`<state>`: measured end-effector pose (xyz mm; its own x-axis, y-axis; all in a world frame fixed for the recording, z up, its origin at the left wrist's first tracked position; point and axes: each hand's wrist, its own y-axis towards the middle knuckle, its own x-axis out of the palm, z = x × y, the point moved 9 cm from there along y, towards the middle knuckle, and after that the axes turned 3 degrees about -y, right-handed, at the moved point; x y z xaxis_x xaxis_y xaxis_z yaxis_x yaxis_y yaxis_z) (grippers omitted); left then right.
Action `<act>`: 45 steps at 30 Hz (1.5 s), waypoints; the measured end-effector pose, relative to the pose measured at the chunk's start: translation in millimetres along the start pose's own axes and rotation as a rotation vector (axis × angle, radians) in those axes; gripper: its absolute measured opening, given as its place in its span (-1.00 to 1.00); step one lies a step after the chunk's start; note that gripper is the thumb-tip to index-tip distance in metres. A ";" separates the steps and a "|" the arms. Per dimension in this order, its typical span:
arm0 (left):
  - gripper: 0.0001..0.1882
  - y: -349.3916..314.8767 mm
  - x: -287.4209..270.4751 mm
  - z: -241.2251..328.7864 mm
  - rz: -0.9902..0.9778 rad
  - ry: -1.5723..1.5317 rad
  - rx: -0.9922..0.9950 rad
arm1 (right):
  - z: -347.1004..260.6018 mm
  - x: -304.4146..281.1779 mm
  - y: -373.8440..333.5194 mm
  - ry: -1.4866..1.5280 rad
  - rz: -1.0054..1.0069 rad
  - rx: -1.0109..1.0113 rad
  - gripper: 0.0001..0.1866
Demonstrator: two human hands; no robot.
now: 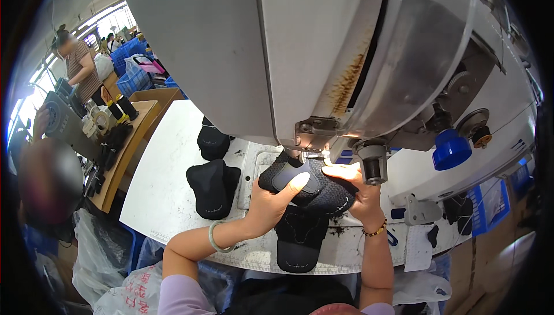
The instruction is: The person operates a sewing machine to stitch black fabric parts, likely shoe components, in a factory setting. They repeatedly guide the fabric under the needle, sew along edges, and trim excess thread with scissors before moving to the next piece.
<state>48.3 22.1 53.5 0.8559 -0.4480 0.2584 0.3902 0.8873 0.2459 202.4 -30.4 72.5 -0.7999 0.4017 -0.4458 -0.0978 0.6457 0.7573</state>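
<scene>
One black mesh piece (333,192), gripped from both sides — left hand (269,206) pinching with thumb on top, right hand (363,192) clasping its right side — under the sewing machine (213,55), back from the table's (154,185) front edge.

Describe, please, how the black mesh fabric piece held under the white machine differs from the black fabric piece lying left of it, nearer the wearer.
The black mesh fabric piece carries a grey patch; the nearer black fabric piece shows none. The mesh piece is held under the white machine; the nearer piece lies unheld on the white tabletop. Both have pale stitches near one edge.
</scene>
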 end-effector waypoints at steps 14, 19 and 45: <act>-0.79 17.4 -11.9 8.0 0.033 0.100 -0.017 | 6.7 4.0 -7.7 -0.182 0.010 0.014 -0.58; -0.77 22.7 -21.2 -11.7 -0.016 -0.085 -0.122 | -10.2 7.3 -7.2 -0.314 0.014 -0.092 -0.60; -0.82 31.9 -23.0 -4.6 0.033 -0.233 -0.038 | -13.2 -6.8 -8.2 -0.259 0.281 -0.092 -0.64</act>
<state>42.6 61.3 51.0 0.7689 -0.4280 0.4750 0.3798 0.9034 0.1991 200.9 -47.0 75.6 -0.6283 0.7128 -0.3117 0.0419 0.4310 0.9014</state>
